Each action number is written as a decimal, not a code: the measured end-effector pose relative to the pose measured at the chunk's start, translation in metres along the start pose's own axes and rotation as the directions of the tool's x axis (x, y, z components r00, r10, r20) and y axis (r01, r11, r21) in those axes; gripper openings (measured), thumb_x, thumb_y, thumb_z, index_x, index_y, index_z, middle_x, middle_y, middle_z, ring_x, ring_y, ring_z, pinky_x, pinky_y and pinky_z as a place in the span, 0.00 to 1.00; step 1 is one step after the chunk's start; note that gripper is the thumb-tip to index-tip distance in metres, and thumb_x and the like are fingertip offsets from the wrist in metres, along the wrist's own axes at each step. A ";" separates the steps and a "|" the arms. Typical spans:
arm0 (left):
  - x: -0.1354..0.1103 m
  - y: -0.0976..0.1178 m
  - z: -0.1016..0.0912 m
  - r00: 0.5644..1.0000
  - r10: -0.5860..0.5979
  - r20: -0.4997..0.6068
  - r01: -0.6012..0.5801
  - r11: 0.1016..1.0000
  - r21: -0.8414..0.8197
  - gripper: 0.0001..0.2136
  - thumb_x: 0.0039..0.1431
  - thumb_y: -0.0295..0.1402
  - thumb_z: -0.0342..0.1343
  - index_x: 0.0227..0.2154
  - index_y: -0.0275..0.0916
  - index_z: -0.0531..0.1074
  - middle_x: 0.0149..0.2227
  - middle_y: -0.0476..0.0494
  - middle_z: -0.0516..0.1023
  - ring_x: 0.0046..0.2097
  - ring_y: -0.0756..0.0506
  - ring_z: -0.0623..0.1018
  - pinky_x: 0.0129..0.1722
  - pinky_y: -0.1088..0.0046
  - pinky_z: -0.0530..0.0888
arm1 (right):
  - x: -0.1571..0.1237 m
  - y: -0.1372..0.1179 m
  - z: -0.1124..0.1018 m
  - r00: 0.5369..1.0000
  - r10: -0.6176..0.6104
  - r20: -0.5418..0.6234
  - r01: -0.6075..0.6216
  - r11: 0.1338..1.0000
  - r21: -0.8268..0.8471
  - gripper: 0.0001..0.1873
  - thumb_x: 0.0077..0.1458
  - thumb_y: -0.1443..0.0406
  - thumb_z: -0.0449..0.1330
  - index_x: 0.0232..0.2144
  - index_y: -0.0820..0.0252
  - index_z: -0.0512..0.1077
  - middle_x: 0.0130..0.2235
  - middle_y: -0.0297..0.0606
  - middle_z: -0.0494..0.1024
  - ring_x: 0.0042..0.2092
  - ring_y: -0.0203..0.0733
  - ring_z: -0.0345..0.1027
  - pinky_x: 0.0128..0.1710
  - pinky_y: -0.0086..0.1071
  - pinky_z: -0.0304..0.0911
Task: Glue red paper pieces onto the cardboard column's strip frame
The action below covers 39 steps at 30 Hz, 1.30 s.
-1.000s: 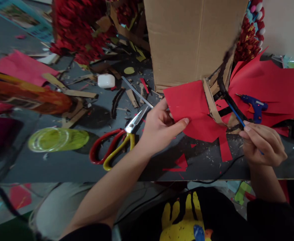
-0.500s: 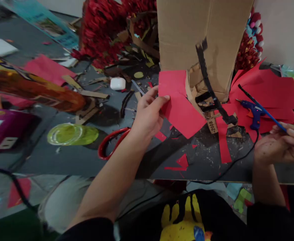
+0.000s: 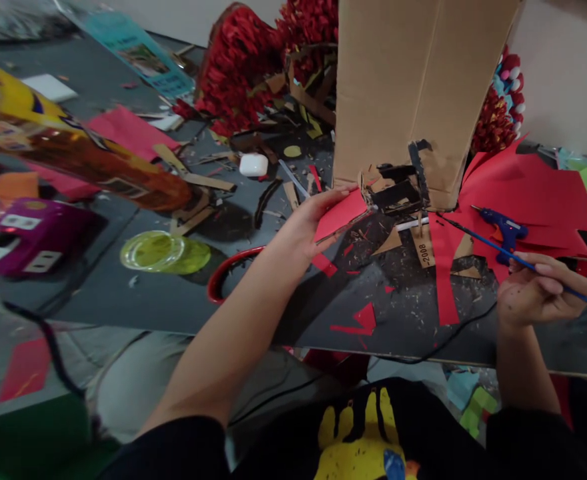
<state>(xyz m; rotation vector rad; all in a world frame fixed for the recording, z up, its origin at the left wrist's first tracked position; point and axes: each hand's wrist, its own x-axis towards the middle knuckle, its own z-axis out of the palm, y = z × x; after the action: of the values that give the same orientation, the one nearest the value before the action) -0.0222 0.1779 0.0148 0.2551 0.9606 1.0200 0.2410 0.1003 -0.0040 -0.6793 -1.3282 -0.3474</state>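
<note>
My left hand [image 3: 307,223] is closed on the near-left side of a small cardboard model [image 3: 396,190], its fingers partly hidden behind it. The model has a red paper face [image 3: 342,215] toward me and black-painted strips at its right end. In my right hand [image 3: 541,290] is a thin blue paintbrush [image 3: 498,248], held like a pen. Its dark tip points left, close to the model's lower right; whether they touch I cannot tell. Beneath the brush lies a red paper strip [image 3: 445,280] beside a cardboard scrap marked "-2008" [image 3: 425,248].
A tall cardboard panel [image 3: 393,80] stands behind the model. A blue glue gun [image 3: 506,230] rests on red paper sheets [image 3: 538,180] at right. Leftward are red-handled scissors [image 3: 218,277], a yellow-green jar [image 3: 168,253], a large amber bottle [image 3: 98,153] and a white case [image 3: 253,165].
My left hand has turned the model, so its red face looks smaller and tilted and the black strips have swung down. My right hand has brought the brush leftward and lower, nearer the model.
</note>
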 end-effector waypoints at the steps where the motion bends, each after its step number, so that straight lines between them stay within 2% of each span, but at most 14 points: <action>1: 0.001 0.000 -0.001 1.000 -0.001 0.004 0.001 1.000 -0.004 0.10 0.58 0.21 0.44 0.30 0.33 0.71 0.18 0.49 0.74 0.17 0.54 0.73 0.16 0.88 0.69 | -0.001 -0.001 -0.001 0.999 -0.030 0.020 0.030 0.999 -0.015 0.08 0.59 0.61 0.57 0.31 0.59 0.72 0.27 0.31 0.77 0.24 0.35 0.72 0.21 0.26 0.67; 4: 0.003 -0.001 -0.002 1.000 0.000 0.021 0.001 1.000 -0.020 0.10 0.58 0.20 0.44 0.34 0.33 0.70 0.18 0.49 0.74 0.18 0.53 0.74 0.18 0.86 0.72 | -0.003 -0.001 -0.004 0.984 -0.146 0.105 0.153 0.986 -0.064 0.10 0.59 0.61 0.58 0.29 0.60 0.71 0.26 0.32 0.77 0.26 0.36 0.73 0.24 0.28 0.69; 6: 0.001 -0.001 0.000 1.000 0.004 0.023 -0.003 1.000 -0.018 0.11 0.58 0.21 0.44 0.38 0.32 0.70 0.19 0.49 0.75 0.18 0.53 0.74 0.19 0.86 0.73 | -0.004 -0.001 -0.007 0.956 -0.241 0.165 0.255 0.964 -0.070 0.10 0.60 0.62 0.57 0.29 0.61 0.70 0.27 0.33 0.78 0.26 0.35 0.73 0.25 0.28 0.68; 8: -0.002 0.000 0.003 1.000 0.001 0.003 -0.001 1.000 -0.003 0.12 0.58 0.21 0.43 0.42 0.32 0.69 0.19 0.49 0.75 0.18 0.53 0.74 0.20 0.85 0.73 | -0.006 -0.001 -0.010 0.935 -0.283 0.213 0.303 0.951 -0.063 0.09 0.60 0.62 0.56 0.30 0.61 0.70 0.28 0.34 0.78 0.27 0.35 0.73 0.25 0.28 0.68; 11: -0.009 0.001 0.010 0.999 -0.008 -0.040 0.009 0.999 0.034 0.14 0.58 0.21 0.43 0.45 0.32 0.68 0.18 0.52 0.73 0.18 0.53 0.73 0.24 0.83 0.76 | -0.006 -0.005 -0.016 0.915 -0.244 0.321 0.277 0.959 -0.060 0.08 0.60 0.62 0.55 0.33 0.60 0.71 0.30 0.35 0.79 0.29 0.37 0.74 0.27 0.30 0.70; 14: -0.010 0.000 0.011 0.999 0.029 -0.034 -0.027 0.998 0.062 0.10 0.58 0.20 0.44 0.37 0.32 0.70 0.18 0.51 0.73 0.19 0.54 0.73 0.25 0.84 0.75 | -0.004 -0.011 -0.020 0.878 -0.213 0.428 0.258 0.965 -0.050 0.07 0.60 0.62 0.55 0.36 0.59 0.71 0.32 0.36 0.79 0.31 0.39 0.75 0.28 0.33 0.72; 17: -0.005 -0.003 0.006 0.996 0.085 0.020 -0.086 0.994 0.072 0.09 0.57 0.20 0.46 0.29 0.34 0.71 0.23 0.48 0.77 0.23 0.54 0.75 0.25 0.85 0.74 | -0.003 -0.015 -0.022 0.856 -0.195 0.479 0.265 0.961 -0.082 0.07 0.60 0.62 0.55 0.38 0.57 0.71 0.33 0.35 0.79 0.31 0.39 0.75 0.28 0.34 0.72; 20: 0.002 -0.006 -0.001 0.993 0.099 0.057 -0.105 0.988 0.113 0.09 0.57 0.21 0.46 0.31 0.34 0.72 0.27 0.47 0.78 0.27 0.54 0.77 0.28 0.84 0.75 | -0.002 -0.017 -0.020 0.844 -0.187 0.503 0.273 0.957 -0.103 0.06 0.59 0.63 0.56 0.38 0.56 0.71 0.33 0.35 0.79 0.32 0.39 0.75 0.29 0.34 0.73; 23: 0.005 -0.008 -0.004 0.987 0.159 0.018 -0.159 0.971 0.178 0.09 0.56 0.22 0.47 0.35 0.34 0.72 0.31 0.47 0.79 0.36 0.51 0.79 0.38 0.79 0.76 | -0.001 -0.019 -0.018 0.830 -0.208 0.517 0.282 0.957 -0.068 0.05 0.58 0.65 0.57 0.37 0.58 0.72 0.34 0.36 0.79 0.34 0.40 0.76 0.31 0.33 0.73; 25: 0.005 -0.009 -0.004 0.980 0.199 -0.005 -0.194 0.958 0.214 0.10 0.55 0.23 0.47 0.37 0.34 0.72 0.34 0.47 0.79 0.44 0.48 0.79 0.46 0.75 0.76 | 0.000 -0.021 -0.017 0.806 -0.225 0.547 0.292 0.956 -0.038 0.04 0.58 0.67 0.58 0.36 0.60 0.72 0.34 0.37 0.79 0.35 0.39 0.76 0.32 0.32 0.74; 27: 0.004 -0.009 -0.004 0.976 0.216 -0.027 -0.204 0.950 0.235 0.11 0.55 0.23 0.47 0.38 0.35 0.72 0.35 0.46 0.79 0.46 0.47 0.78 0.49 0.71 0.75 | 0.001 -0.023 -0.016 0.774 -0.229 0.591 0.297 0.955 -0.020 0.03 0.58 0.68 0.58 0.35 0.62 0.72 0.35 0.38 0.80 0.36 0.39 0.76 0.33 0.31 0.74; 29: 0.002 -0.009 -0.003 0.973 0.227 -0.047 -0.211 0.952 0.222 0.10 0.54 0.23 0.49 0.37 0.35 0.72 0.34 0.46 0.79 0.41 0.49 0.79 0.45 0.73 0.76 | 0.002 -0.024 -0.017 0.754 -0.226 0.617 0.297 0.955 -0.013 0.03 0.58 0.68 0.58 0.34 0.62 0.71 0.36 0.38 0.80 0.37 0.38 0.76 0.34 0.31 0.74; 33: 0.000 -0.007 -0.001 0.977 0.212 -0.036 -0.205 0.970 0.129 0.08 0.54 0.20 0.50 0.33 0.35 0.73 0.29 0.46 0.80 0.29 0.53 0.75 0.32 0.79 0.75 | 0.002 -0.024 -0.018 0.752 -0.245 0.612 0.309 0.951 0.001 0.03 0.58 0.68 0.58 0.34 0.62 0.71 0.37 0.37 0.80 0.36 0.37 0.76 0.34 0.30 0.74; 39: -0.001 -0.006 0.000 0.981 0.192 -0.007 -0.191 0.978 0.081 0.10 0.57 0.18 0.47 0.32 0.33 0.73 0.27 0.46 0.79 0.27 0.53 0.75 0.30 0.80 0.74 | 0.002 -0.026 -0.015 0.749 -0.225 0.623 0.300 0.954 -0.017 0.03 0.56 0.68 0.59 0.35 0.61 0.71 0.37 0.38 0.79 0.37 0.40 0.76 0.34 0.32 0.75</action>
<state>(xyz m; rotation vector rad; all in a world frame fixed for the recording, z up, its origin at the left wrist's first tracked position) -0.0183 0.1742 0.0116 0.4136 1.0050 1.1622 0.2375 0.0715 0.0034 -0.7341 -2.0626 -0.4551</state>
